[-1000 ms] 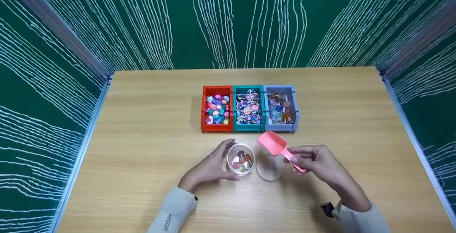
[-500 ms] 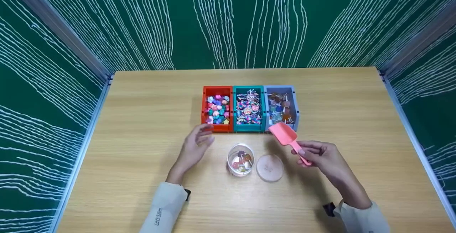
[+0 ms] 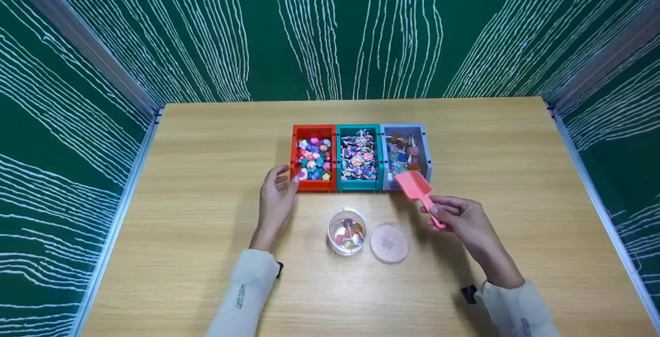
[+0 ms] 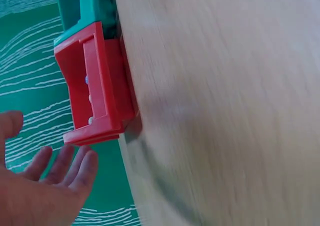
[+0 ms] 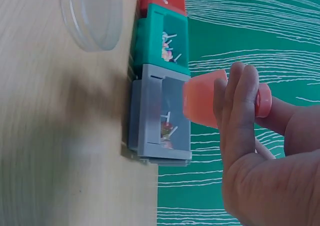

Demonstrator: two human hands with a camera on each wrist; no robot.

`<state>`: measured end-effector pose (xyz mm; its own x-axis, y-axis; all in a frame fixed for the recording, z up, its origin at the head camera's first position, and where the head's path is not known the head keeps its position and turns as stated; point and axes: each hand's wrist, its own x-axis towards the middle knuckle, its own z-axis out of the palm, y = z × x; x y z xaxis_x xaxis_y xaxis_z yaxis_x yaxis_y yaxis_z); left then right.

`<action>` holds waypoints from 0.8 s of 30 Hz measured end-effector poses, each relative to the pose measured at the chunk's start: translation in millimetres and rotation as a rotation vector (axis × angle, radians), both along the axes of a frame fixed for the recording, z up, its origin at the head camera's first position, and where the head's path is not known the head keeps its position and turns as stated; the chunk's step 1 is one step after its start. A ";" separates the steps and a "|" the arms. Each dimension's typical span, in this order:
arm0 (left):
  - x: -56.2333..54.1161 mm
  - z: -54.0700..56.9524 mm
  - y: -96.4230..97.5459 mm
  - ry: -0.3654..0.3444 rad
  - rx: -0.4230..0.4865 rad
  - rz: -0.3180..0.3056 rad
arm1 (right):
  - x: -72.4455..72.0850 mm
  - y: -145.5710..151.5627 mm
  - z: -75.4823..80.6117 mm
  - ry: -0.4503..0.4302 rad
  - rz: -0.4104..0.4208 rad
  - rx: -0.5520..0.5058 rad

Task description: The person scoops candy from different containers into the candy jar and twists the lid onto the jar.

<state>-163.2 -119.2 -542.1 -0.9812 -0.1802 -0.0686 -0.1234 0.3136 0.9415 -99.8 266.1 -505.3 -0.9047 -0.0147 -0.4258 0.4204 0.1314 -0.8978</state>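
Note:
In my right hand (image 3: 466,223) I hold a pink scoop (image 3: 414,185) by its handle. Its empty-looking blade is over the front edge of the grey-blue bin (image 3: 429,185), which contains translucent lollipop-like pieces. My left hand (image 3: 276,200) is at the left side of the red bin (image 3: 314,185), fingers loosely bent. In the left wrist view the fingers (image 4: 85,171) stand apart from the thumb, close to the bin's corner; contact is unclear. A clear cup (image 3: 334,247) with several small lollipops stands in front of the bins. Beside it lies a round translucent lid (image 3: 389,243).
Between the red and grey-blue bins sits a teal bin (image 3: 359,186) full of striped lollipops. All three stand side by side on a wooden table (image 3: 206,172). Green walls (image 3: 345,33) with white lines enclose the back and sides.
My left hand has let go of the cup and moved up and left to the red bin. The scoop in my right hand has moved up and right, to the grey-blue bin.

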 end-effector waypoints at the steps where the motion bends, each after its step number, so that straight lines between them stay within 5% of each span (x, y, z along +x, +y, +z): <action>1: -2.1 -0.5 0.6 -0.004 -0.002 0.009 | -1.8 -0.4 -1.1 -0.002 -0.004 0.003; 12: -23.3 -1.4 5.0 -0.042 -0.025 0.018 | -15.0 -3.2 -11.0 -0.017 -0.004 0.101; 24: -33.4 -5.8 0.0 -0.039 -0.043 -0.002 | -26.7 -5.5 -8.9 -0.055 0.003 0.108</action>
